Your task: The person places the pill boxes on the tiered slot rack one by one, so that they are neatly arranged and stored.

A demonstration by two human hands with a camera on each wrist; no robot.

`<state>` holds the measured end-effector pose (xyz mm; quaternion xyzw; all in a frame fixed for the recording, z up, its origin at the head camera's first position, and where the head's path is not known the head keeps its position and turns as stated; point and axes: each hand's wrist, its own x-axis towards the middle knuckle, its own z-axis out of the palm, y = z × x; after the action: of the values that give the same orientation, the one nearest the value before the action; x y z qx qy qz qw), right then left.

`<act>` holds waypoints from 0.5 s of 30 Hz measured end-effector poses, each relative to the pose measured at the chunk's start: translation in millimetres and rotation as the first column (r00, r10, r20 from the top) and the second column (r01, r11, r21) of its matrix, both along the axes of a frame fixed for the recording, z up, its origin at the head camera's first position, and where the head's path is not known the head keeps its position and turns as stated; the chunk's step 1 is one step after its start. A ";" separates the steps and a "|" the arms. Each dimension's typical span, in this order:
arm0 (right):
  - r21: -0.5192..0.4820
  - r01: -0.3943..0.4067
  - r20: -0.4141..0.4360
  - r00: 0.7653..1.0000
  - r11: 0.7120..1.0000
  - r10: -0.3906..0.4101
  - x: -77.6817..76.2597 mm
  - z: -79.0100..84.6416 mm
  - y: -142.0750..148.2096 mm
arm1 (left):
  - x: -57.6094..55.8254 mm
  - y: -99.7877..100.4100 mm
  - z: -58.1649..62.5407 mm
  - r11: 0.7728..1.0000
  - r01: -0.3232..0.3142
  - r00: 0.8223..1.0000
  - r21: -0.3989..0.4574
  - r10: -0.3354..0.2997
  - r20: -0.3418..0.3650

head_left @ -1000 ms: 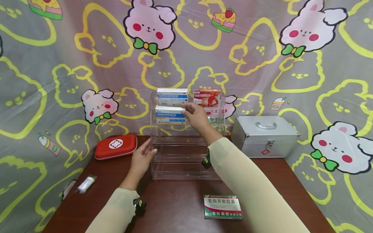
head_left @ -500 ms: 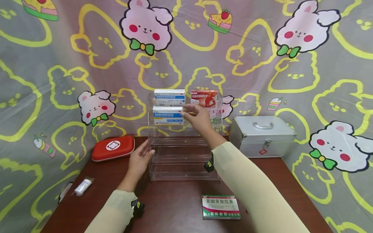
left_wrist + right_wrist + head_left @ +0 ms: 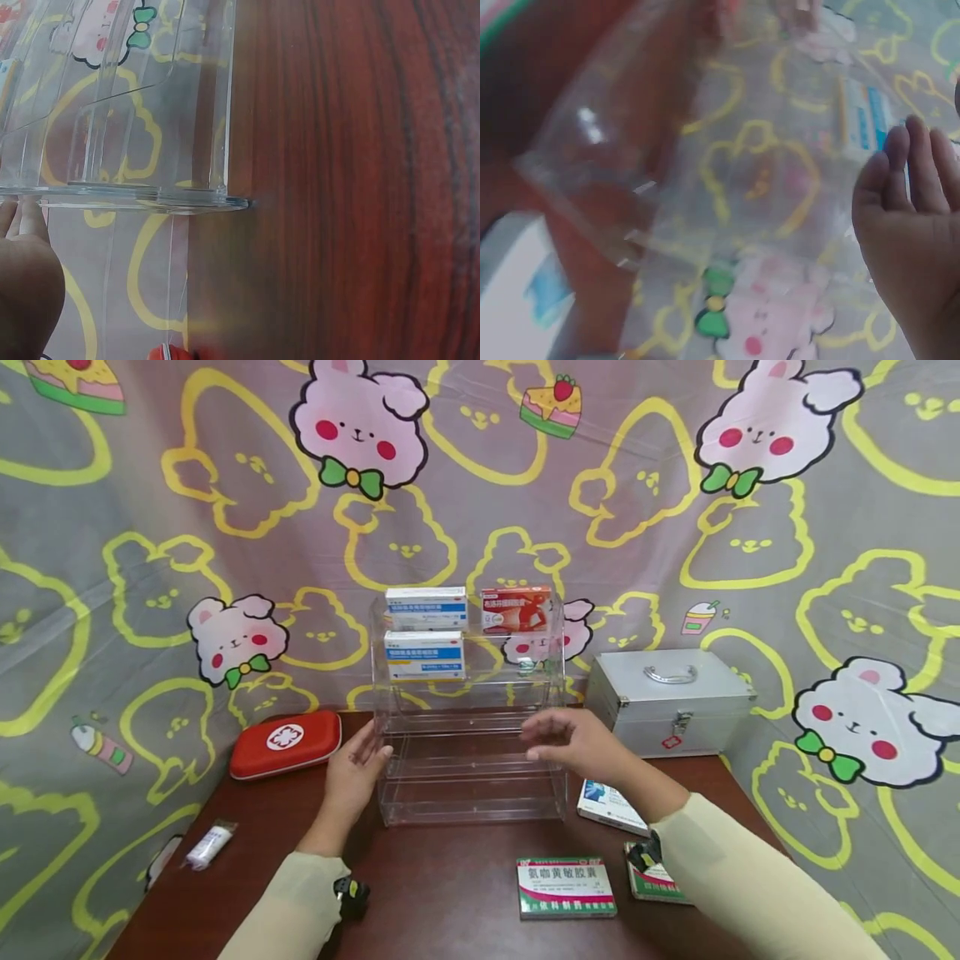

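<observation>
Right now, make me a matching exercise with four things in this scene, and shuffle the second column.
1. Pouch
2. Case
3. Left hand
4. Right hand

A. fingers at the left edge of the rack
B. silver, right of the rack
C. near the rack's right side, holding nothing
D. mostly red

Pairs: 1-D, 2-B, 3-A, 4-C

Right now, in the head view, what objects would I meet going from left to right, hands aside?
Small white packet → red case → blue-and-white boxes on the clear rack → orange-red box on its top tier → silver case.
</observation>
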<state>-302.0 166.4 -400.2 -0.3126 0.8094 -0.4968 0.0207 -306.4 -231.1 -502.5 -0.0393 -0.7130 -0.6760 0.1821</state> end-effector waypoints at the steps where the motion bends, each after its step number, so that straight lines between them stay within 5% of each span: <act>1: 0.035 -0.026 -0.007 1.000 0.999 0.027 5.0 -6.5 8.2 | 0.1 0.2 -0.1 1.000 0.002 1.000 0.000 -0.002 -0.003; 8: 0.185 -0.101 0.036 0.995 0.978 0.096 34.0 -47.3 62.9 | -0.5 1.6 -0.1 1.000 0.012 1.000 -0.007 -0.012 -0.018; 15: 0.288 -0.133 0.085 0.990 0.948 0.113 53.7 -74.3 86.2 | -0.1 1.1 0.0 1.000 -0.004 1.000 0.002 0.004 -0.004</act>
<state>-248.3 252.6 -474.6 -0.3389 0.8518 -0.3794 0.1248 -306.5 -230.0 -502.5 -0.0392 -0.7122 -0.6761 0.1846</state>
